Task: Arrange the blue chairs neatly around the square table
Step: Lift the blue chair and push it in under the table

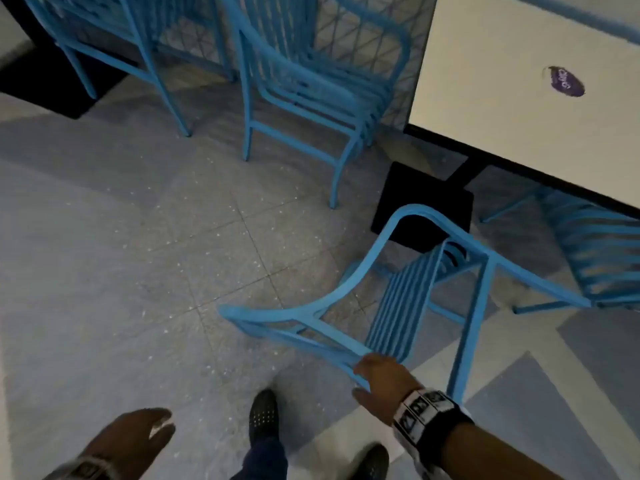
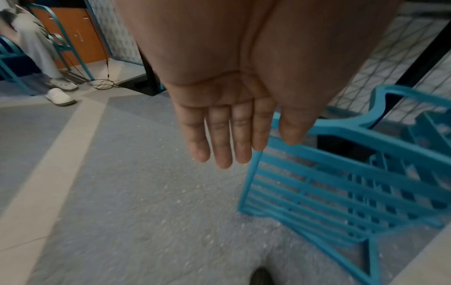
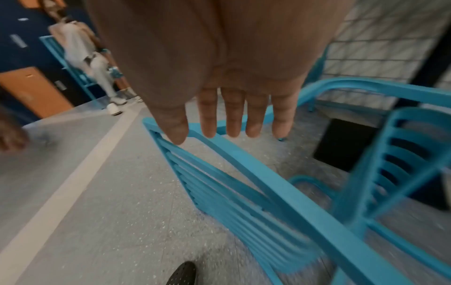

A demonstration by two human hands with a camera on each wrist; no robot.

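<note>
The white square table [image 1: 512, 109] stands at the upper right on a black base [image 1: 422, 206]. The nearest blue chair [image 1: 398, 306] sits off its near corner, backrest toward me. My right hand [image 1: 377, 375] is at the top rail of that backrest; in the right wrist view the fingers [image 3: 231, 115] are straight over the rail [image 3: 268, 173], not curled round it. My left hand [image 1: 138, 434] hangs at the lower left, holding nothing, with straight fingers [image 2: 219, 135] and the chair [image 2: 341, 183] to its right. A second chair [image 1: 304, 91] faces the table's left side. A third [image 1: 595, 244] is tucked under the near side.
Another blue chair [image 1: 138, 46] stands at the far left by a second black table base [image 1: 52, 81]. My shoes [image 1: 263, 414] are on the grey tiled floor. A seated person [image 2: 31, 38] and a floor cable [image 2: 102, 83] are behind.
</note>
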